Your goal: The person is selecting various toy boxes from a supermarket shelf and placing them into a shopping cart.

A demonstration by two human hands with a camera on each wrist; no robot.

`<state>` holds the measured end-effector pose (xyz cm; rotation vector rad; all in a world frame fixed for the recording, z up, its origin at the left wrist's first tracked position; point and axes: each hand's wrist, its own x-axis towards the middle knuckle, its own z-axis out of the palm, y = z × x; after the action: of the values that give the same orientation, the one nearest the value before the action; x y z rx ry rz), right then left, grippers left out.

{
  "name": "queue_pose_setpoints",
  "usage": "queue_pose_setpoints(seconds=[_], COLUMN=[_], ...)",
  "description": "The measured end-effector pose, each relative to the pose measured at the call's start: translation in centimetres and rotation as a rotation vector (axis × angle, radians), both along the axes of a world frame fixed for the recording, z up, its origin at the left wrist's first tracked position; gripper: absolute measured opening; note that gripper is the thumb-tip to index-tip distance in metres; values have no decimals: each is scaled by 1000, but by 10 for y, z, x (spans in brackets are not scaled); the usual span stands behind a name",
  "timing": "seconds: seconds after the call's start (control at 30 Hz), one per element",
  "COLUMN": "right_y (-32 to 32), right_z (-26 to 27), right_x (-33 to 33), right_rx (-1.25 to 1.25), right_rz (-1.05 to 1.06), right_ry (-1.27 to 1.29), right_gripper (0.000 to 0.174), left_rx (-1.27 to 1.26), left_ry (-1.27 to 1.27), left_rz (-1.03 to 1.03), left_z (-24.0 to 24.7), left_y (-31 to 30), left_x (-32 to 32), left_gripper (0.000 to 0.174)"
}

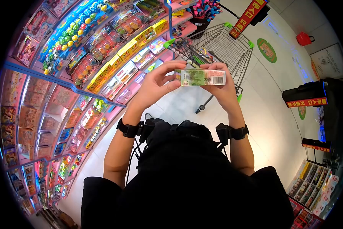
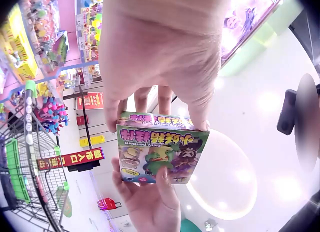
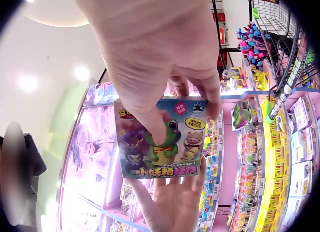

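Okay, so a small "Fairy pendant" toy box (image 1: 200,77) is being held up between both hands, out in front of the chest. Its left end is pinched by the left hand (image 1: 158,84), fingers curled and opened only about as wide as the box. The other end is gripped by the right hand (image 1: 224,88), with the thumb laid across the printed front and the fingers bent round behind.

Just beyond the hands, a wire shopping cart (image 1: 226,49) with green corner pieces is parked, so the floor ahead is partly blocked. Some goods can be seen inside it, but they're too small to identify. The left side is taken up by pink toy shelves (image 1: 112,101), stocked with packs of coloured balls (image 1: 70,38) and a row of yellow boxes (image 1: 120,59). Black straps (image 1: 128,129) are worn on both wrists.

As for writing, 小妖精挂件 can be read on the front (image 3: 162,142), alongside a green frog-like figure and a pig. A barcode (image 1: 217,80) and fine print are shown on the side facing up; the fine print can't be made out. 超市入口 is printed in yellow on a red sign (image 1: 249,17) past the cart. Shelf price tags are too small to be read reliably.
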<state>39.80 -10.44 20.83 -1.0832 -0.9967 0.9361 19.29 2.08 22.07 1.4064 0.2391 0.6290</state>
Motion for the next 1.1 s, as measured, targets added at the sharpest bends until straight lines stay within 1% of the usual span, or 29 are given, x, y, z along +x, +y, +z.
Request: queue_pose_setpoints(seconds=[0.1,0.2,0.27,0.3,0.33,0.43,0.47,0.57,0.7,0.8,0.9,0.93,1.03,1.1], right_y=[-7,-15,-18,-18,-18,-24,-24,-27,-24,-20,-7,-1,19,37], right_z=[-2,-5,-8,-12,-14,-7,-16,-20,-27,-21,-16,-14,-14,-9], right_x=[13,20,23,24,25,31,31,32,28,31,23,21,10,-3], right_rx=[21,24,13,7,-1,-276,-258,-301,-246,-384,-479,-505,-551,-558], right_rz=[0,-4,-42,-80,-118,-58,-53,-53,-118,-70,-84,-68,-75,-90], right_ry=[15,54,52,36,21,157,139,186,217,181,210,235,271,241], right_gripper=[51,52,53,55,56,63,69,70,64,60,59,58,58,57], left_rx=[-10,-7,-25,-34,-56,-74,-79,-104,-141,-115,-186,-200,-196,-211], left_ry=[-1,-18,18,37,67,104,109,139,185,126,282,374,458,441], left_rz=[16,-23,-1,10,3,-32,-31,-60,-136,-67,-49,-39,-109,-113], left_z=[0,-1,0,0,-1,6,2,6,5,-11,-16,-12,-11,-7], left_y=[-8,-11,-16,-17,-17,-21,-20,-16,-6,4,20,24,46,62], left_x=[13,23,27,29,32,40,43,52,57,60,56,53,44,33], left_gripper=[55,44,46,47,60,72,82,82,84,82,76,69,58,56])
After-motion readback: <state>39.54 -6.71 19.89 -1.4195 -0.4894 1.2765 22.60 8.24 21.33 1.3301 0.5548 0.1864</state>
